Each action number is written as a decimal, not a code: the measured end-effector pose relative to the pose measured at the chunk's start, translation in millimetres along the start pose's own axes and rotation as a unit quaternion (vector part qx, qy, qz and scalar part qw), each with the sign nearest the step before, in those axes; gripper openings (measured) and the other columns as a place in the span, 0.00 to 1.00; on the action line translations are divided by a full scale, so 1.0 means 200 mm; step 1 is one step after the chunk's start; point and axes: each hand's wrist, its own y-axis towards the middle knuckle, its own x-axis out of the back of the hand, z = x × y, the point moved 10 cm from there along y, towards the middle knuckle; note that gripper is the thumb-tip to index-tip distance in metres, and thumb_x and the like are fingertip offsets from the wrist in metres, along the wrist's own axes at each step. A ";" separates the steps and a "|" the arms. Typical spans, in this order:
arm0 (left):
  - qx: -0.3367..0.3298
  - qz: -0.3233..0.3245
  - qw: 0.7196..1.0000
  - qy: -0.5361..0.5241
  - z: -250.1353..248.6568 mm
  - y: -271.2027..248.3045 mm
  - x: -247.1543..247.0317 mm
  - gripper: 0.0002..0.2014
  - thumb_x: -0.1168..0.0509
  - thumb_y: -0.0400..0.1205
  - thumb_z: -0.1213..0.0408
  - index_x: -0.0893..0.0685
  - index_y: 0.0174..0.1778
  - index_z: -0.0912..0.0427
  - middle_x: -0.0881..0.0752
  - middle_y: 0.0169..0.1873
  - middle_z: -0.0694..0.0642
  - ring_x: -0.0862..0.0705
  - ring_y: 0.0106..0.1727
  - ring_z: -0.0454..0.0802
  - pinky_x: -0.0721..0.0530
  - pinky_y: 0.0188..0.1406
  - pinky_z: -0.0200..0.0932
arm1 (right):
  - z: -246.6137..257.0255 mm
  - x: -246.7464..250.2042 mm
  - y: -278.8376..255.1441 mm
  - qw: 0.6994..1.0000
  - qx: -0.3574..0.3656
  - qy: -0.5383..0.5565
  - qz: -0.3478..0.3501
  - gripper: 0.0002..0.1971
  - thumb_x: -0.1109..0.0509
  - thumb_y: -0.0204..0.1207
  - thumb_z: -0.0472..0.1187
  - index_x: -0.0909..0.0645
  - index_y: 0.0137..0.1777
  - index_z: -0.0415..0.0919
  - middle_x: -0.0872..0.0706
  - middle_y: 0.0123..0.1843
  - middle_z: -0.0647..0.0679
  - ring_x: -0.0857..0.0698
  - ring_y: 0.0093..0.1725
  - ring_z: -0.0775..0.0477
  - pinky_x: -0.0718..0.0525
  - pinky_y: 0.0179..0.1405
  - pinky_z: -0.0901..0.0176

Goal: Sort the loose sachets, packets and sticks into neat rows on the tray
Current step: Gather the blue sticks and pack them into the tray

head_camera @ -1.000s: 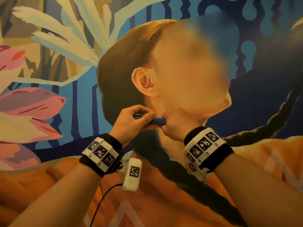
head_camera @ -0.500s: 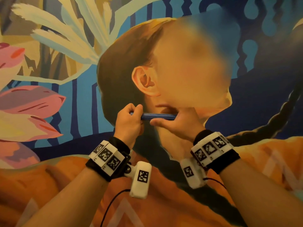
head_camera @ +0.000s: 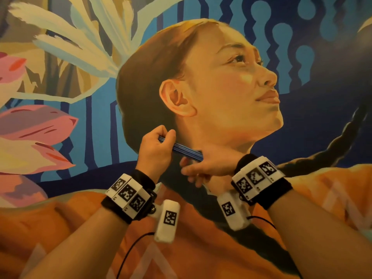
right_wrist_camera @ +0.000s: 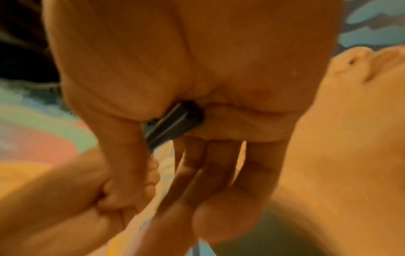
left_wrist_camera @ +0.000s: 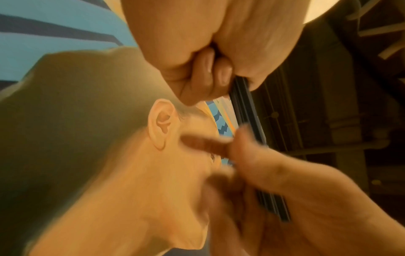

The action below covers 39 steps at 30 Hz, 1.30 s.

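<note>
Sticks [head_camera: 179, 149] bundle: left hand [head_camera: 156, 150] gripping one end | right hand [head_camera: 209, 165] pinching other | squaring step, I reckon | tray unseen, next find it

Black wristbands [head_camera: 128, 200] carrying white, seemingly coded marker blocks.

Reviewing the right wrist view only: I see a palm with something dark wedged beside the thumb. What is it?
Observer: The head view shows a bundle of blue sticks, tilted down to the right.
Reviewer: Is the other hand on it too?
Observer: Yes. The left hand grips the upper end, fingers curled round it, while the right hand holds the lower end.
Reviewer: What are the blurred colours behind them?
Observer: A painted mural fills the head view behind both hands.
</note>
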 end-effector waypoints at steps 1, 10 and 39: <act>-0.001 0.013 1.000 0.012 0.00 0.00 -0.01 0.17 0.35 0.84 0.55 0.27 0.29 0.49 0.28 0.26 0.54 0.28 0.29 0.56 0.29 0.26 0.49 | -0.04 -0.01 0.00 0.998 -0.034 -0.049 -0.006 0.10 0.30 0.82 0.47 0.19 0.56 0.42 0.14 0.29 0.49 0.14 0.29 0.50 0.19 0.27 0.62; 0.213 0.113 0.946 -0.215 0.31 -0.29 -0.18 0.21 0.32 0.79 0.54 0.17 0.59 0.67 0.14 0.51 0.67 0.17 0.50 0.59 0.20 0.61 0.55 | -0.24 -0.04 0.07 0.971 -0.059 -0.130 -0.193 0.09 0.35 0.78 0.48 0.21 0.37 0.47 0.19 0.32 0.48 0.18 0.33 0.45 0.18 0.34 0.50; 0.756 0.145 0.636 0.054 1.96 -2.79 -0.06 0.07 0.39 0.88 0.73 0.18 0.48 0.72 0.14 0.39 0.66 0.15 0.39 0.61 0.13 0.43 0.57 | -1.93 -2.12 -0.95 0.880 -0.402 0.090 0.237 0.10 0.27 0.78 0.46 0.12 0.50 0.40 0.07 0.44 0.43 0.08 0.45 0.47 0.21 0.28 0.63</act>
